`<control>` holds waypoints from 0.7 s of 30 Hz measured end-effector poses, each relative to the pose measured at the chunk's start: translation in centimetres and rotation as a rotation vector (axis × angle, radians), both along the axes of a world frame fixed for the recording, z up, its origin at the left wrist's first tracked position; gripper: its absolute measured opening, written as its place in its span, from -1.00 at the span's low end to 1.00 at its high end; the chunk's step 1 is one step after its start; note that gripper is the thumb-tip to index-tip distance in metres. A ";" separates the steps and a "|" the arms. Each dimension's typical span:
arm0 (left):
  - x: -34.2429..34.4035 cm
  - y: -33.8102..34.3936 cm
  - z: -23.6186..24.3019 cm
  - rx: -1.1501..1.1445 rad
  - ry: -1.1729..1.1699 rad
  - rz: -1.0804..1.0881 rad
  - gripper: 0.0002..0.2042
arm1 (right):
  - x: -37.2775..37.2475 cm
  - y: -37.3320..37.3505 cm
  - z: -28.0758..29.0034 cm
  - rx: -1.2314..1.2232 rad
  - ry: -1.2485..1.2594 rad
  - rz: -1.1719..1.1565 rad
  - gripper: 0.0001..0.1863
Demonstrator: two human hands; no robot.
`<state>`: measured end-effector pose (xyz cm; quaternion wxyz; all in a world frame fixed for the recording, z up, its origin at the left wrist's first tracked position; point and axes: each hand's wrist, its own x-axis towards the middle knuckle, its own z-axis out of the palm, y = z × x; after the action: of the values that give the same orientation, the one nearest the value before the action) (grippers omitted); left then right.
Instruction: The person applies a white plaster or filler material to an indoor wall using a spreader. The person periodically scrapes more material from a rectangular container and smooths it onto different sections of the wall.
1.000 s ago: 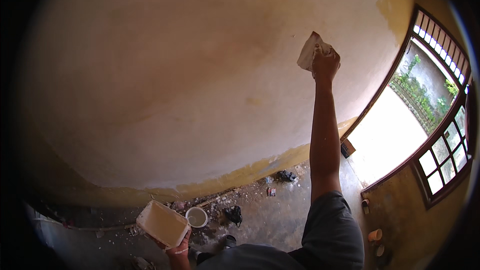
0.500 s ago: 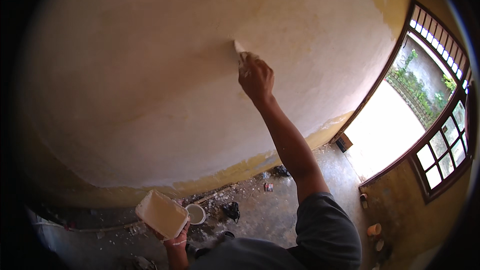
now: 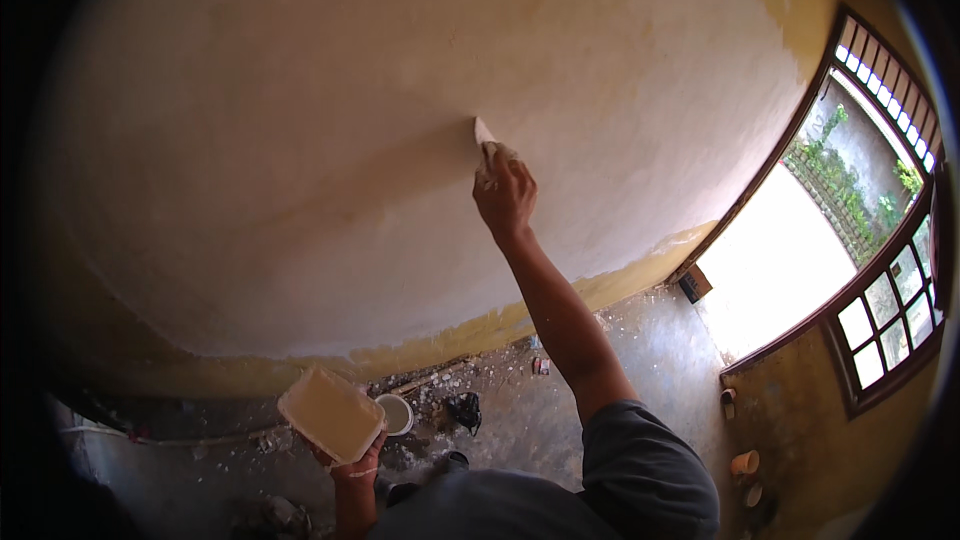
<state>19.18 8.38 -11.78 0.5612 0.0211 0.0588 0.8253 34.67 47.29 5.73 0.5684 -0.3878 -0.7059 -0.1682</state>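
Plastering is the step in hand, judged from how both hands are loaded. Left to right: the left hand point(image 3: 345, 460) sits low at the frame's bottom, fingers clamped under a flat rectangular tray point(image 3: 331, 412) of pale cream filler, held tilted and close to the body. Just beside the tray, on the floor, stands a small round cup point(image 3: 397, 413) with a white rim, and a dark rag point(image 3: 464, 410) lies near it among chips of debris. The wall point(image 3: 300, 140) fills most of the view, skimmed cream-white, with a yellow band point(image 3: 470, 335) left bare along its foot.

The right hand point(image 3: 505, 195) is raised, arm stretched out, fist closed around a scraper point(image 3: 483, 132) whose pale blade touches the wall near mid-height. The 2 hands are well apart.

The next move, as I judge it, calls for firm, even pressure with the blade kept at a shallow angle, so the coat feathers without ridges.

Packages and signs: a small dark box point(image 3: 693, 283) sits at the foot of the wall by the bright doorway point(image 3: 770, 270); 2 small tan pots point(image 3: 744, 463) stand on the floor beneath the window point(image 3: 890, 330). Any labels are too small to tell.
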 end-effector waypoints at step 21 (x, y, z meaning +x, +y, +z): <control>-0.1 0.9 -1.5 -0.066 -0.027 -0.017 -0.23 | 5.9 6.1 17.2 0.256 -0.340 -0.130 -0.76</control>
<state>19.08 9.31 -13.26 0.5692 -0.0083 0.0781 0.8184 40.62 53.38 22.89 0.4737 -0.3232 -0.7379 -0.3559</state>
